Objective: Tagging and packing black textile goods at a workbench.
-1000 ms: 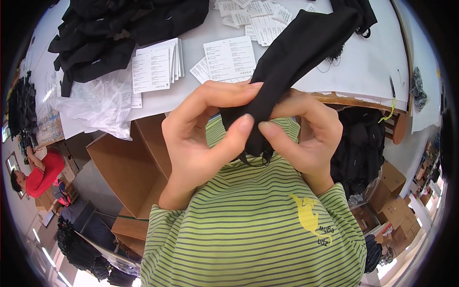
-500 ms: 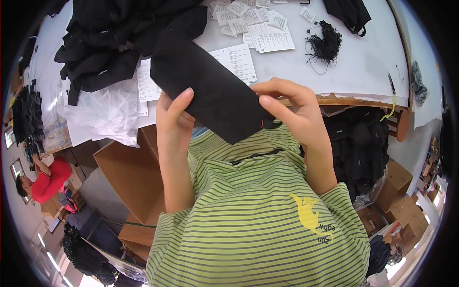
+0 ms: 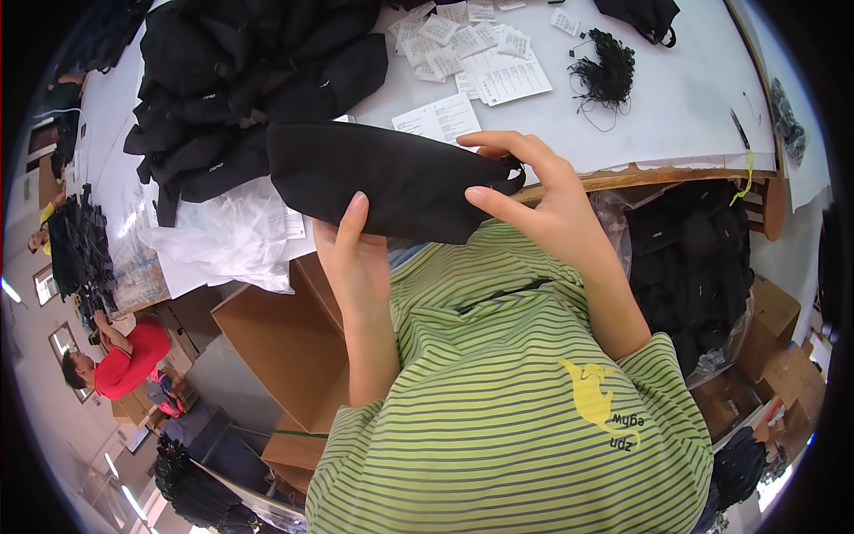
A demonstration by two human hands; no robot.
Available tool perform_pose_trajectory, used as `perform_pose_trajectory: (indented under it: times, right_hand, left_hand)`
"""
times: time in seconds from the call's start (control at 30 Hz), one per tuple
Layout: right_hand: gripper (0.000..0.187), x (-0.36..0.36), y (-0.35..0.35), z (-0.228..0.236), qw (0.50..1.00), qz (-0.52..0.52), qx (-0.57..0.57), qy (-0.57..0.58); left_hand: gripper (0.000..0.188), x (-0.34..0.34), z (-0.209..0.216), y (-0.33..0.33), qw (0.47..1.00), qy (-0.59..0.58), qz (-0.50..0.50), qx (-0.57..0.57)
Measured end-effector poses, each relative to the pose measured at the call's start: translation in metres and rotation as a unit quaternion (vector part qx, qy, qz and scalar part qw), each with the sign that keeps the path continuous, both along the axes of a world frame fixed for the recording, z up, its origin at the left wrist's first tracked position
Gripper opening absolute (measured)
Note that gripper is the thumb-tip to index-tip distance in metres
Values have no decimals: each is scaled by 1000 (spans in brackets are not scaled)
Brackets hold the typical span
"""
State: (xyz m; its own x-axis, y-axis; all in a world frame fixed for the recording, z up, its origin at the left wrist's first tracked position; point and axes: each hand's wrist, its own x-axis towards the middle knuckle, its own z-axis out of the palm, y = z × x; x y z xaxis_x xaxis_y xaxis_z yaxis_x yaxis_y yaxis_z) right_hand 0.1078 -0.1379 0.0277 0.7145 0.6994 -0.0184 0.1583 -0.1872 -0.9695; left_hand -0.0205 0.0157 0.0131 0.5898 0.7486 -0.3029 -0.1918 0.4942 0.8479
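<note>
A long black fabric pouch (image 3: 378,178) stretches between my hands, nearly level, just in front of the table edge. My left hand (image 3: 356,258) supports its lower left part, thumb on the near face and fingers hidden behind. My right hand (image 3: 538,191) grips the right end between thumb and fingers, where a small black loop (image 3: 513,173) sticks out. Beyond the pouch's left end lies a large heap of black pouches (image 3: 205,107) on the white table. Crumpled clear plastic bags (image 3: 231,236) lie below that heap.
White paper tags (image 3: 445,40) and printed sheets (image 3: 507,76) lie on the table (image 3: 658,116), beside a tangle of black cords (image 3: 605,71). An open cardboard box (image 3: 280,343) stands left of me; bagged black goods (image 3: 689,267) are at right. A person in red (image 3: 133,356) works far left.
The pouch has turned from a steep slant to nearly level, its left end coming down and its right end rising. Both hands still hold it. The whole view has shifted slightly.
</note>
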Motion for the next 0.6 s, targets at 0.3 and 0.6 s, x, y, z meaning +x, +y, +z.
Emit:
perform_pose_trajectory:
  times: [0.3, 0.6]
  right_hand:
    - [32, 4, 2, -5, 1000, -4, 6, -15]
    - [24, 10, -2, -5, 977, -15, 39, -210]
  left_hand:
    - [47, -3, -4, -2, 1000, -20, 0, -19]
    - [45, -4, -22, 9, 982, -155, -105, -7]
